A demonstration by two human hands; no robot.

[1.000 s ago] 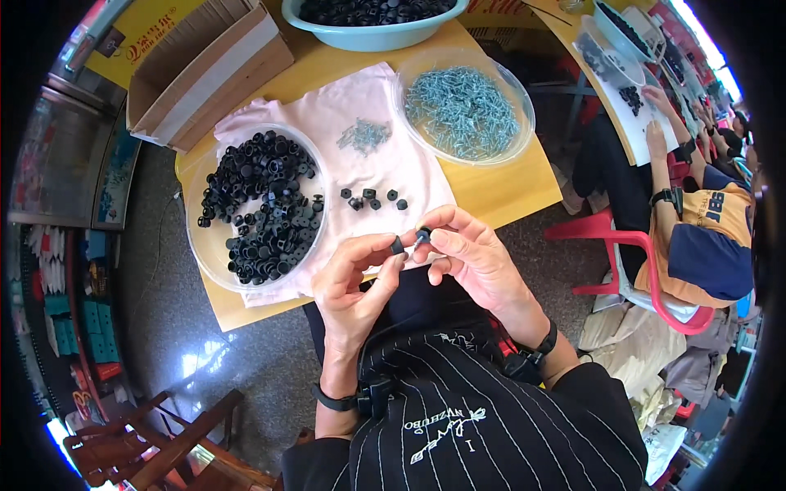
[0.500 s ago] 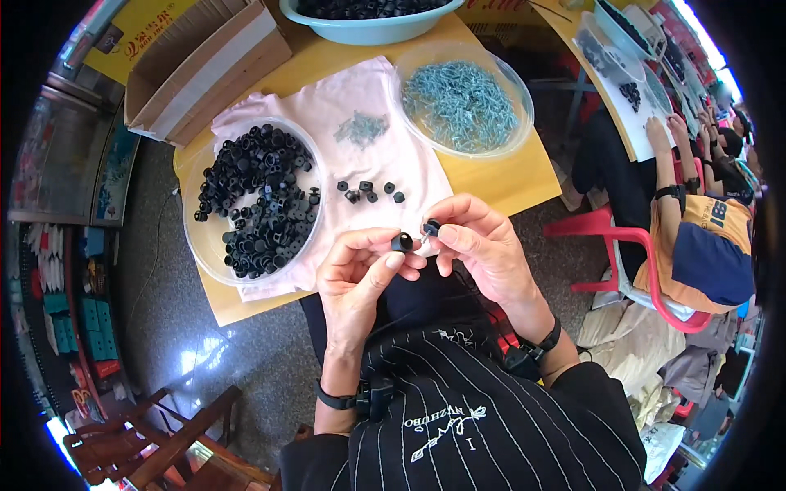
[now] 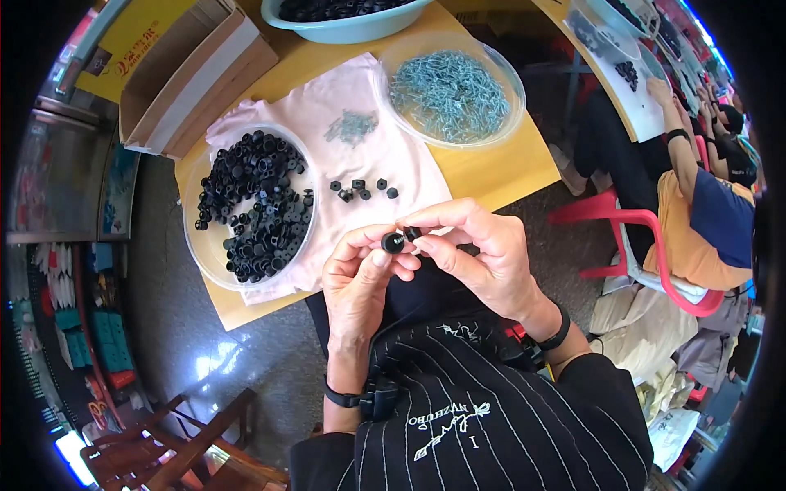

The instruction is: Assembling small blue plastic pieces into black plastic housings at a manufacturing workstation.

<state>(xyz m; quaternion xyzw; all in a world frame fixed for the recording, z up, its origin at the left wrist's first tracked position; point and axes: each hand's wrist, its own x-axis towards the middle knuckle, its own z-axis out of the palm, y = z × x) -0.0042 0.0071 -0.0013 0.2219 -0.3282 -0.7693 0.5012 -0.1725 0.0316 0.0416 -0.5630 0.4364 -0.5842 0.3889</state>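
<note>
Left hand (image 3: pixel 358 278), grip pinching a black cap (image 3: pixel 393 244); right hand (image 3: pixel 485 255), grip pinching a black knob (image 3: pixel 413 233) just beside it, both near the desk's (image 3: pixel 524 173) front edge. Uneven pressure could drop either to the floor (image 3: pixel 173 274).

The head view comes from the left one of two fisheye cameras worn on the person's head, looking steeply down and forward over the striped shirt (image 3: pixel 508 417). It is close enough that the hands (image 3: pixel 487 258) sit large near the middle, with the tabletop (image 3: pixel 520 159) spread out beyond them. The wide lens reaches the floor (image 3: pixel 168 270) on the left and a pink chair (image 3: pixel 589 209) on the right, bending straight edges toward a dark, rounded rim
</note>
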